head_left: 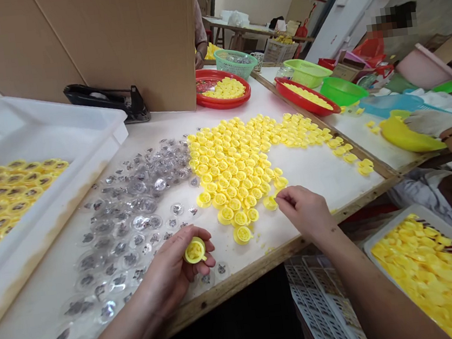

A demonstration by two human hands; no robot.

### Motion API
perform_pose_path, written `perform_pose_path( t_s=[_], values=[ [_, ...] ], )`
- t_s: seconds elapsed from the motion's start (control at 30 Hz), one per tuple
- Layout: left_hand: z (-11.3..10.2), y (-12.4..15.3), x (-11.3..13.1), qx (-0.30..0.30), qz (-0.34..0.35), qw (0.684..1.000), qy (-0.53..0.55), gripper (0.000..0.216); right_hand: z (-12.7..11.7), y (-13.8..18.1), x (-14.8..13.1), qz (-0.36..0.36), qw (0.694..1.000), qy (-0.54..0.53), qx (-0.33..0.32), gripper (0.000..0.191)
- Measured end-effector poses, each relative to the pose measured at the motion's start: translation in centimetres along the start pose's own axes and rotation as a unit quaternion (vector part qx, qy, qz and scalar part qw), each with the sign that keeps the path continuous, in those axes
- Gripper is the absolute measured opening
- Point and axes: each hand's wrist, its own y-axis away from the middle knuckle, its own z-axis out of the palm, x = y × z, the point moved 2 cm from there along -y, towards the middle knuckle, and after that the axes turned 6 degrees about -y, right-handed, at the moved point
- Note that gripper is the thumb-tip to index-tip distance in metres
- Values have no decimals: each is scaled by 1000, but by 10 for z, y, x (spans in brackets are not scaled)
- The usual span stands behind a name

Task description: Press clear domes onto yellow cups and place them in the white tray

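Observation:
In my left hand (178, 254) is a small yellow cup (195, 251) with yellow bits inside and a little handle; the fingers curl round it, its mouth facing up. My right hand (306, 212) is closed in a pinch at the near right edge of a spread of yellow cups (237, 176), its fingertips on one small yellow cup (270, 203). Many of the spread cups also hold yellow bits. Left of them lie clear round plastic discs (134, 223) with dark printed figures, some overlapping. A few discs are partly hidden below my left hand.
A white tray (93, 116) at left holds yellow pieces with dark prints. Behind stand a tape dispenser (108, 101), a cardboard box (122, 45) and red trays (224, 101). A wooden rim (257, 268) edges the table. At right, a co-worker's gloved hand (435, 123) touches a yellow basin.

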Motion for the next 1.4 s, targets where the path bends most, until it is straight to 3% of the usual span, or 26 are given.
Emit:
perform_pose_path(
  t_s=[0.1, 0.3, 0.43, 0.57, 0.83, 1.07, 1.3, 1.4],
  values=[
    [-1, 0, 0, 6, 8, 1000, 5, 35, 2, -4, -1, -20, 1000, -1, 10, 13],
    [-3, 0, 1, 21, 21, 1000, 7, 34, 32, 17, -28, -76, 996, -37, -34, 20],
    [-3, 2, 0, 15, 17, 1000, 6, 34, 42, 18, -30, -83, 995, -35, -38, 23],
    [-2, 2, 1, 8, 17, 1000, 8, 34, 36, 12, -21, -95, 994, -36, -47, 19],
    [-2, 1, 0, -3, 15, 1000, 10, 36, 26, 17, -18, -114, 989, -20, -92, 30],
    [-2, 0, 0, 6, 15, 1000, 6, 33, 28, 18, -10, -91, 993, 40, -61, 21],
    [-2, 2, 0, 14, 14, 1000, 7, 32, 33, 13, -13, -90, 996, 23, 4, 23],
    [-3, 3, 0, 9, 14, 1000, 5, 33, 28, 19, -19, -119, 992, -18, -34, 18]
  ],
)
